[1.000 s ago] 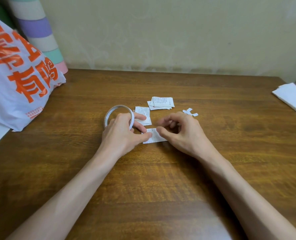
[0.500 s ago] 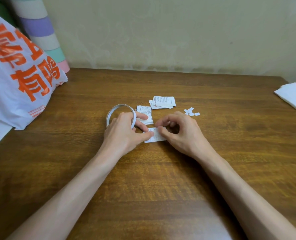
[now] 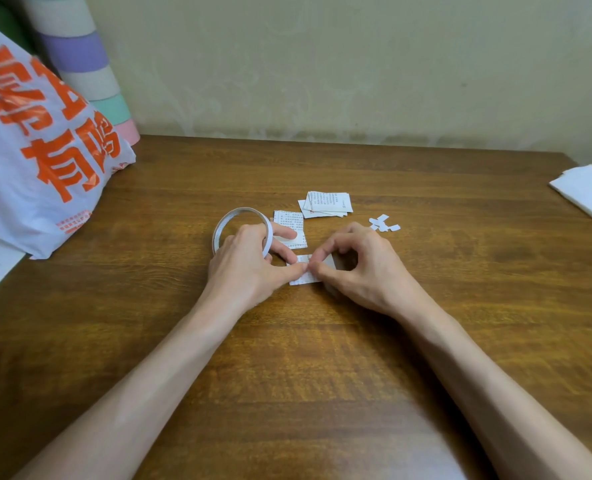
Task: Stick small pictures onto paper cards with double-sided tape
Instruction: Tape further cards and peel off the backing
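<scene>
Card (image 3: 302, 278) touches right hand (image 3: 360, 271); left hand (image 3: 249, 268) grips tape (image 3: 226, 220).

— What can you read on your table?

— Mostly the white plastic bag (image 3: 28, 188) on my left: big orange Chinese characters, the lower pair reading 有鸣. The pair above is blurred and I can't make it out.

— And the small orange block lower on it?

— Too fine to read.

— The papers?

— Columns of tiny print on the stack of slips (image 3: 327, 203), on the loose slip (image 3: 287, 221) beside the tape roll (image 3: 242, 209) my left hand (image 3: 246, 265) grips, and on the near slip (image 3: 299, 279) my right hand (image 3: 360, 271) pinches. All too small to read.
</scene>
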### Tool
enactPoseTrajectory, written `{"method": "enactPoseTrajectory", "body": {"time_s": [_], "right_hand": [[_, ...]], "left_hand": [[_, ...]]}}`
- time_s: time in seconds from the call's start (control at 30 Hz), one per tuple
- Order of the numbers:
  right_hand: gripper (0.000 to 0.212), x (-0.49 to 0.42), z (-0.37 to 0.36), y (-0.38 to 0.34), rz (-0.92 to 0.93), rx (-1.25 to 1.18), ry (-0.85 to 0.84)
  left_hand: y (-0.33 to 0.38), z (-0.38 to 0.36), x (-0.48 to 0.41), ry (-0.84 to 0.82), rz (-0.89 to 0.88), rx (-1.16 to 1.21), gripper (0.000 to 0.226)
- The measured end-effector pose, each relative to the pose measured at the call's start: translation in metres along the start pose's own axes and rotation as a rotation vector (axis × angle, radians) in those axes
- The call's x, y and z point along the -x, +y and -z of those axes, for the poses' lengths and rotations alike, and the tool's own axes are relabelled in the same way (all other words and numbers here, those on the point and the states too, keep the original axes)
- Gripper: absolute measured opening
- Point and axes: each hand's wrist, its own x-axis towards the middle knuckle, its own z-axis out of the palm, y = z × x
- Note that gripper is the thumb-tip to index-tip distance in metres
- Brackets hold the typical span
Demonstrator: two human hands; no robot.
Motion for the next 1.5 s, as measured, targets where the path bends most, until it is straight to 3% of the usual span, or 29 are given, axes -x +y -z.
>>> {"method": "enactPoseTrajectory", "body": {"time_s": [0.37,0.53,0.93,1.5], "right_hand": [[0.008,-0.001,-0.006,-0.001,-0.034,0.019,0.05],[0.026,-0.005,-0.01,0.001,-0.037,0.021,0.041],[0.02,-0.01,-0.002,0.009,-0.052,-0.206,0.018],[0.017,-0.006,-0.006,0.002,-0.03,-0.078,0.059]], "left_hand": [[0.0,0.0,0.0,0.003,-0.009,0.005,0.04],[-0.001,0.0,0.0,0.008,-0.014,0.014,0.041],[0.001,0.0,0.001,0.004,0.0,-0.004,0.038],[0.004,0.001,0.002,0.003,0.007,-0.005,0.041]]}}
